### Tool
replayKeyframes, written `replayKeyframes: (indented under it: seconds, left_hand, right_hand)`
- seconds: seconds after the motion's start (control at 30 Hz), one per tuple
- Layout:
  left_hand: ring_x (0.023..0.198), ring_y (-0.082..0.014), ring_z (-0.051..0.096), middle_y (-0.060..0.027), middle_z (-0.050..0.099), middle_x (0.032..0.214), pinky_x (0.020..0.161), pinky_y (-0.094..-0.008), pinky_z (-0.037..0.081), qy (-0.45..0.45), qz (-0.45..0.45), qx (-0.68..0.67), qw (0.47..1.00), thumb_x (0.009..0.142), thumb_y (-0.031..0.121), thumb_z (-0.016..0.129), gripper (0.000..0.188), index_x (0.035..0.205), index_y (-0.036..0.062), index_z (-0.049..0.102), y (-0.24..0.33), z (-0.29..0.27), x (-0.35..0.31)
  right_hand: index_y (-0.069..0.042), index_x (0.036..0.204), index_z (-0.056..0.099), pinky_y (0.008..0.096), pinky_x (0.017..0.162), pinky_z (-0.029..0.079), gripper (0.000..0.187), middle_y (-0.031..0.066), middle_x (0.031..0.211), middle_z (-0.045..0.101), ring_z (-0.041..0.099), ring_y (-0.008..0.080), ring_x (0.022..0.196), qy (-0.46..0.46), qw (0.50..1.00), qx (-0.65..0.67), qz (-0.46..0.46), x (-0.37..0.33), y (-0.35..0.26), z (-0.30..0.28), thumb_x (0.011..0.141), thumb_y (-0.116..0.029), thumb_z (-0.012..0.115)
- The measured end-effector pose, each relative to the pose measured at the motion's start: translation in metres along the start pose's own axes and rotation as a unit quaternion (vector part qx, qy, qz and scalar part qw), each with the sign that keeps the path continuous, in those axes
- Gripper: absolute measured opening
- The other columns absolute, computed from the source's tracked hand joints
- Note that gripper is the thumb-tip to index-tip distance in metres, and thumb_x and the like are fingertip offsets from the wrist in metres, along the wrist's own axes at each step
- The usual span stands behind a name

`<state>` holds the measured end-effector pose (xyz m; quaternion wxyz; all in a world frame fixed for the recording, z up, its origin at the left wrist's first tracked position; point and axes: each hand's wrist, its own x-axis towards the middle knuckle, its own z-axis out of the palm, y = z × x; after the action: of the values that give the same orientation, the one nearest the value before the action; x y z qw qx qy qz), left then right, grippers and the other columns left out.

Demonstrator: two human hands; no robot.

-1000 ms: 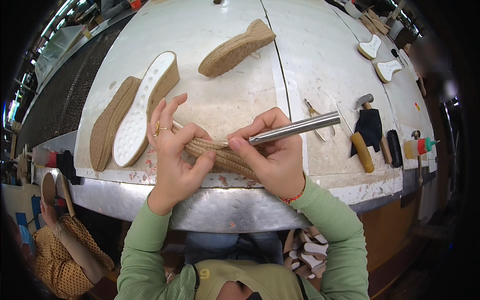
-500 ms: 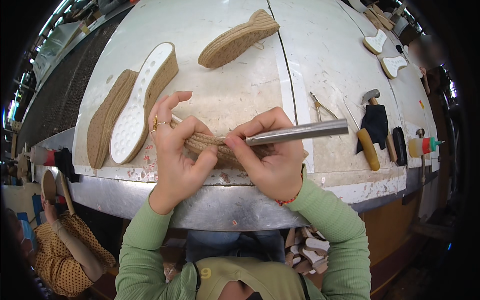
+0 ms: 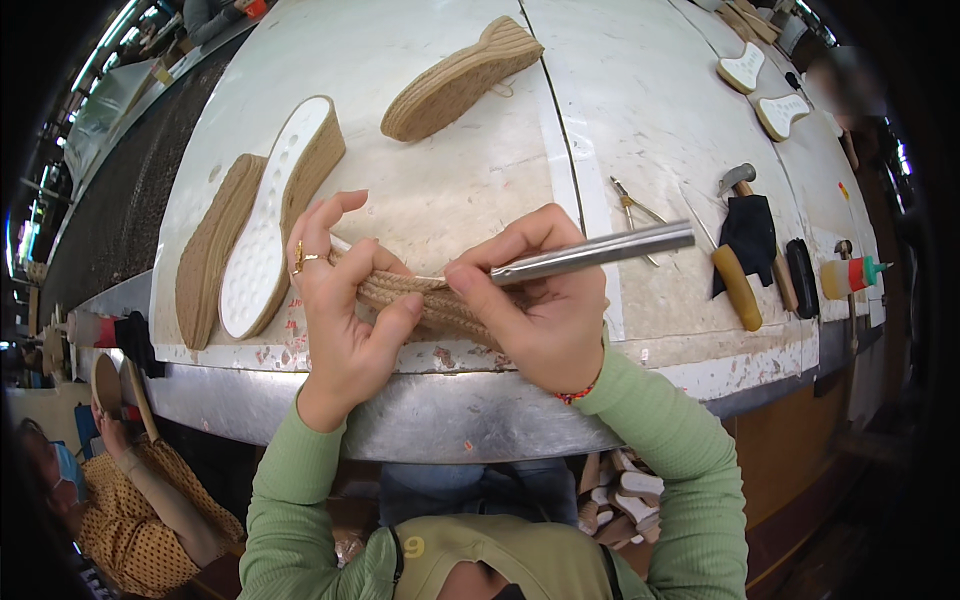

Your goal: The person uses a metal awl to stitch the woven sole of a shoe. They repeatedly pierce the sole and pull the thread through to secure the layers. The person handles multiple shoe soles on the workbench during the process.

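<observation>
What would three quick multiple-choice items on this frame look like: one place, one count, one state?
1. Where does the hammer lie?
A. right of the hands
B. left of the white sole
C. under the bench

2. How many jute soles lie loose on the bench by the left hand and above it?
A. one
B. three
C. six

3. What does the right hand hold?
A. nothing
B. a brush
C. a metal tool

Answers:
1 A, it rests by the dark cloth at the right.
2 B, two lean together at the left, one lies at top centre.
3 C, its fingers close on the tool, whose tip meets the rope sole that the left hand grips.
</observation>
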<state>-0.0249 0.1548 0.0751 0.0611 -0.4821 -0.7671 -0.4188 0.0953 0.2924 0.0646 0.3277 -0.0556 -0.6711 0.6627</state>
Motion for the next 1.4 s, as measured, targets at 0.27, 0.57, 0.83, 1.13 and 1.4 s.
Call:
replayKeyframes:
  seconds: [0.27, 0.57, 0.83, 1.13, 1.4]
  left_hand:
    - [0.128, -0.0363, 0.028, -0.0152, 0.047, 0.129, 0.107, -0.0479, 0.015, 0.014, 0.004, 0.009, 1.0, 0.07, 0.027, 0.07, 0.021, 0.071, 0.0083, 0.06, 0.001, 0.004, -0.001]
    - [0.123, -0.0308, 0.042, -0.0169, 0.052, 0.128, 0.106, -0.0447, 0.024, 0.116, -0.045, -0.158, 0.98, 0.08, 0.029, 0.058, 0.026, 0.087, 0.0045, 0.063, -0.019, 0.002, 0.01]
    - [0.112, -0.0198, 0.05, -0.0129, 0.058, 0.118, 0.1, -0.0326, 0.034, 0.181, -0.182, -0.422, 0.869, 0.098, 0.033, 0.035, 0.043, 0.106, -0.0013, 0.059, -0.065, 0.018, 0.008]
    - [0.085, -0.02, 0.062, -0.0119, 0.065, 0.097, 0.08, -0.0315, 0.051, 0.212, -0.238, -0.507, 0.801, 0.1, 0.044, 0.032, 0.05, 0.1, 0.0023, 0.059, -0.08, 0.026, 0.015]
    - [0.067, -0.0169, 0.055, -0.0059, 0.055, 0.07, 0.064, -0.0297, 0.048, 0.225, -0.276, -0.537, 0.765, 0.098, 0.046, 0.037, 0.046, 0.074, 0.0086, 0.05, -0.073, 0.024, 0.024]
  right_hand:
    - [-0.001, 0.097, 0.044, 0.0235, 0.065, 0.055, 0.024, 0.0083, 0.08, 0.062, 0.064, 0.0119, 0.071, 0.103, 0.975, 0.194, 0.019, 0.013, -0.017, -0.013, 0.085, 0.004, 0.064]
    - [0.001, 0.104, 0.047, 0.0249, 0.049, 0.044, 0.029, 0.008, 0.066, 0.061, 0.058, 0.0121, 0.054, 0.108, 0.953, -0.24, 0.148, -0.018, -0.055, -0.136, 0.081, -0.001, 0.066]
    - [0.004, 0.101, 0.059, 0.034, 0.053, 0.045, 0.031, 0.01, 0.058, 0.057, 0.057, 0.0226, 0.051, 0.118, 0.862, -0.483, 0.101, -0.05, -0.02, -0.18, 0.072, -0.003, 0.069]
    - [0.002, 0.1, 0.061, 0.0286, 0.051, 0.044, 0.023, 0.0102, 0.079, 0.059, 0.054, 0.0177, 0.051, 0.178, 0.886, -0.428, 0.018, -0.062, -0.019, -0.164, 0.077, 0.001, 0.066]
    - [0.002, 0.09, 0.063, 0.0198, 0.051, 0.039, 0.012, 0.003, 0.077, 0.06, 0.049, 0.0053, 0.055, 0.196, 0.905, -0.377, 0.017, -0.082, -0.004, -0.155, 0.079, -0.001, 0.067]
